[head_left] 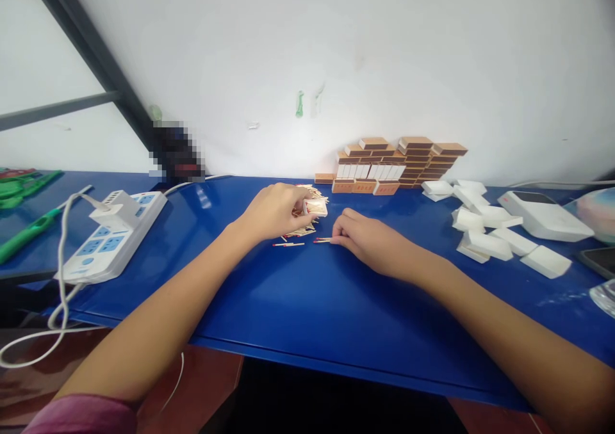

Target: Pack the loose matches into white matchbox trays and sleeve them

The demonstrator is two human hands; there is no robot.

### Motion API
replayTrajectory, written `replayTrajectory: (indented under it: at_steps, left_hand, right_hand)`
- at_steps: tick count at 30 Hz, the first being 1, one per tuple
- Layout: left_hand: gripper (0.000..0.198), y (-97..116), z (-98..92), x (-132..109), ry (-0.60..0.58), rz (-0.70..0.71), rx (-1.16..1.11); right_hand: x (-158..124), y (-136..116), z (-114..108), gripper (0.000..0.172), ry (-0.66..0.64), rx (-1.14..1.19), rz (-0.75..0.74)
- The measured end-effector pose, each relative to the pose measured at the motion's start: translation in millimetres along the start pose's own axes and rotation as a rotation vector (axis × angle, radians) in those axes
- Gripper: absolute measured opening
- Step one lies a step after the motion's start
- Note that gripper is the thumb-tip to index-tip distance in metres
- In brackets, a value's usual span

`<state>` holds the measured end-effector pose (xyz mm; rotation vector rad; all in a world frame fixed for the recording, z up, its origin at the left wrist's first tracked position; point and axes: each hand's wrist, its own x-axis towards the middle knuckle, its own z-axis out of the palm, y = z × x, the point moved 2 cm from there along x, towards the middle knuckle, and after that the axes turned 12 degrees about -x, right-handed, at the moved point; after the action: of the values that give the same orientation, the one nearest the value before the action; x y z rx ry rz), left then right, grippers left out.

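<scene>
My left hand point(275, 211) is closed round a small matchbox tray point(317, 207) filled with matches, held just above a loose heap of matches point(303, 230) on the blue table point(298, 306). My right hand point(368, 242) rests on the table to the right, fingers pinched on a red-tipped match point(323, 240). Another single match point(288, 244) lies loose in front of my left hand.
Stacked brown matchboxes point(398, 164) stand against the white wall. Several white inner trays point(485, 232) lie scattered at right, beside a white device point(545, 216) and a phone edge point(598, 261). A white power strip point(113, 235) with cable sits at left, near green tools point(24, 229).
</scene>
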<state>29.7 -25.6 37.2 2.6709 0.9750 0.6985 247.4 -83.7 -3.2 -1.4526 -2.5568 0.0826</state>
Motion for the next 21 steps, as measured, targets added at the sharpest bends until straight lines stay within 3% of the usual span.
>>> replayTrajectory:
  at_steps: [3, 7, 14, 21]
  left_hand:
    - [0.025, 2, 2.8, 0, -0.015, 0.001, -0.006]
    - [0.030, 13, 9.7, 0, -0.055, 0.024, -0.055]
    - [0.028, 31, 17.3, -2, -0.059, 0.081, -0.154]
    - [0.032, 19, 9.4, 0, 0.001, 0.018, -0.187]
  right_hand:
    - [-4, 14, -6, 0.015, 0.048, -0.010, 0.017]
    - [-3, 25, -17, 0.011, 0.208, -0.022, 0.045]
    - [-4, 14, -18, 0.008, 0.197, -0.088, 0.022]
    - [-5, 6, -26, 0.014, 0.366, 0.000, -0.013]
